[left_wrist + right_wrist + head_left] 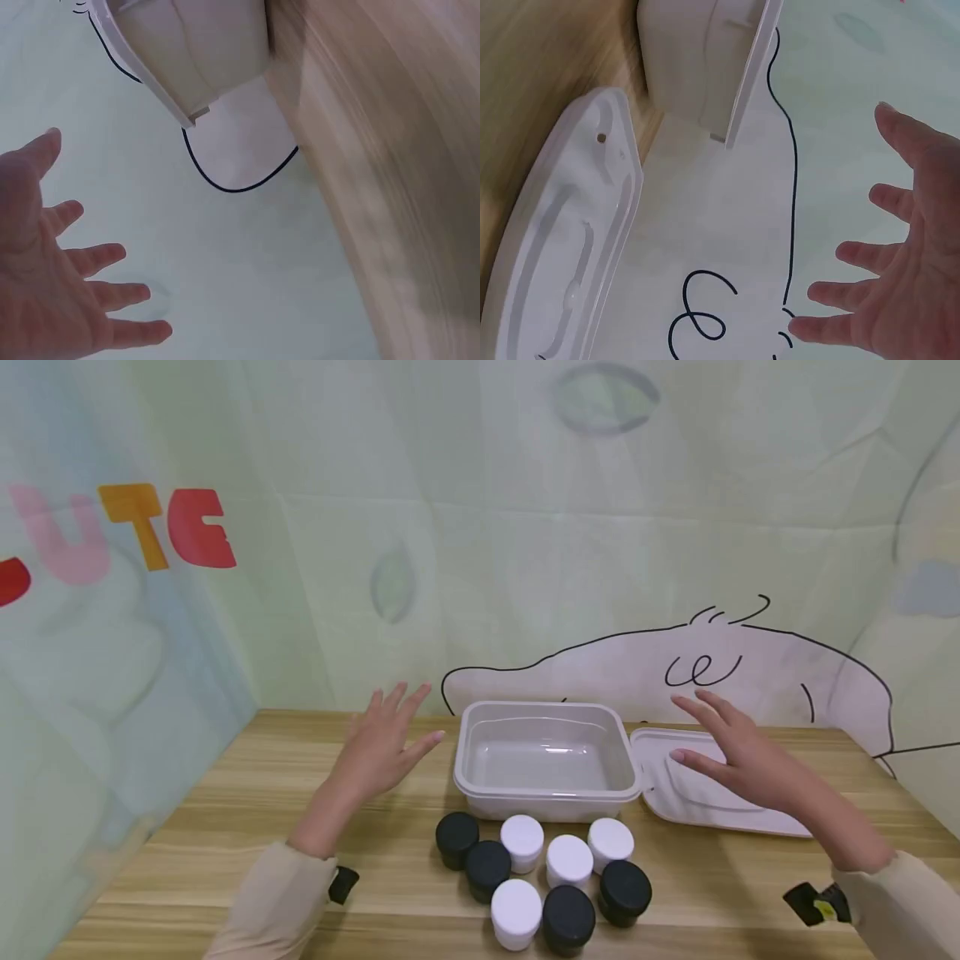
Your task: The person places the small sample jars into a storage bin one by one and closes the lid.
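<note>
My left hand [381, 746] hovers with spread fingers to the left of a light grey plastic box [546, 807]. On the other side, my right hand [738, 752] is held over the box's flat lid [675, 806], its fingers spread too. Neither palm holds anything; both wrist views show bare hands, the left hand [52, 292] and the right hand [900, 277]. The box stands without its lid, and its inside shows only a bare floor. In front of it cluster several small round jars, some with white lids [522, 837], others with black lids [568, 917].
Wooden table [247, 827] underneath everything. A printed cloth backdrop [480, 568] with cartoon lines and coloured letters hangs right behind the table's far edge. The lid lies at the box's right, close against it. The jars stand close together near the front.
</note>
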